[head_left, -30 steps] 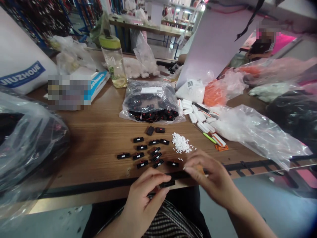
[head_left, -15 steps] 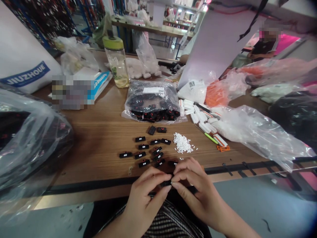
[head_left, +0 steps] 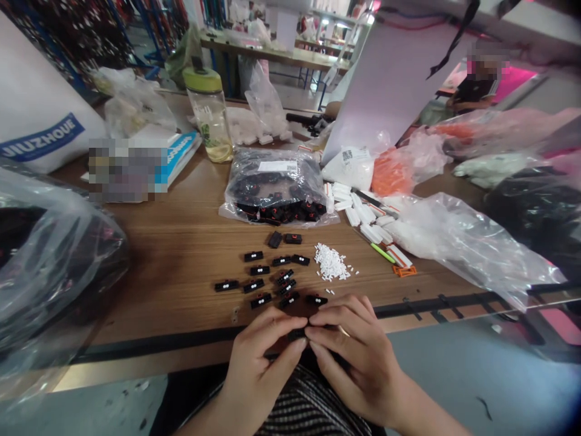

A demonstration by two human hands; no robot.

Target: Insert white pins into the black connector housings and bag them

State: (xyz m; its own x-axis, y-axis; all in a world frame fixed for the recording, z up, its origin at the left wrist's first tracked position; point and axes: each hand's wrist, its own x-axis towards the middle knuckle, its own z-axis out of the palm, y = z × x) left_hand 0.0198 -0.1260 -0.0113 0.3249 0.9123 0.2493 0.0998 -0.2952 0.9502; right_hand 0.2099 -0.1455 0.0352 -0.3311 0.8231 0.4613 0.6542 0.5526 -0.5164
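Note:
Just over the table's front edge, my left hand [head_left: 269, 346] pinches a small black connector housing [head_left: 298, 333] between thumb and fingers. My right hand [head_left: 356, 345] meets it from the other side, its fingertips closed against the housing's right end. The fingers cover most of the piece, and whether a small white peg is between them cannot be made out. Beyond the hands, several black connector housings with two white dots each lie in loose rows, one housing [head_left: 316, 300] close to my right fingers. A pile of tiny white pegs [head_left: 333, 263] lies to their right.
A clear bag of black housings [head_left: 276, 184] sits behind the rows. White connector pieces [head_left: 363, 212], a green pen-like tool [head_left: 382, 252] and an orange part [head_left: 404, 271] lie at right beside a plastic bag [head_left: 472, 248]. A lidded bottle [head_left: 209, 115] stands behind. A person [head_left: 476, 85] is at far right.
My right fingers have shifted from pinching at the housing's end to pressing against it, the thumb now lower. The whole view has slid slightly, and the nearby loose housing shows more fully.

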